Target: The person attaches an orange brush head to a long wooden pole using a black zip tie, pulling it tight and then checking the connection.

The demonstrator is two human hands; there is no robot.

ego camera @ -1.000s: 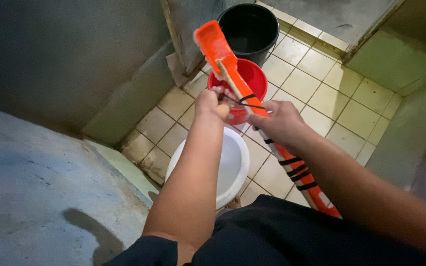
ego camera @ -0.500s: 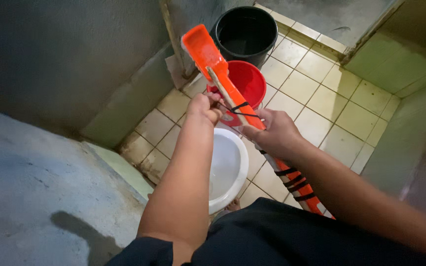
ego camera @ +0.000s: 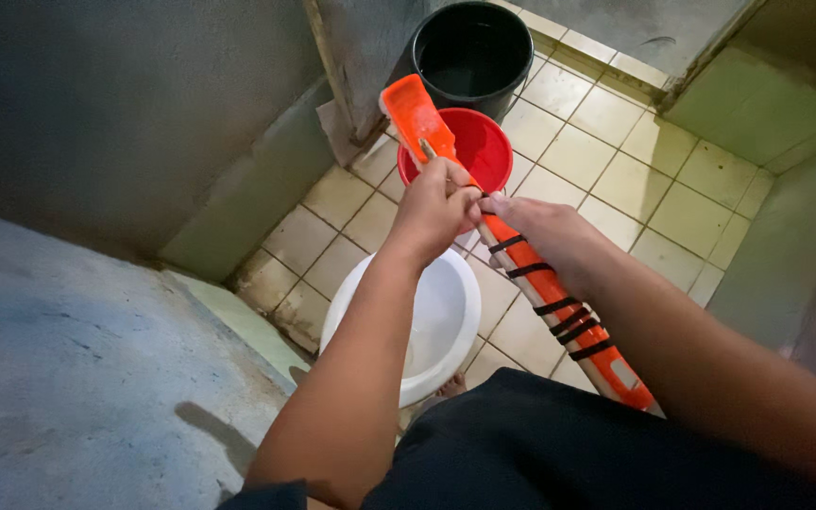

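- Orange tool, long and flat, black bands round its shaft, is gripped by both hands at mid-length.
- Left hand is closed on it higher up, nearer the blade; it seems to pinch a thin stick against the shaft.
- Right hand is wrapped round the shaft just below, touching the left.
- Long axis runs from the person's lap up-left; blade end hangs over the red bucket.
- Black bucket sits beyond, white basin under the left forearm, on the tiled floor.
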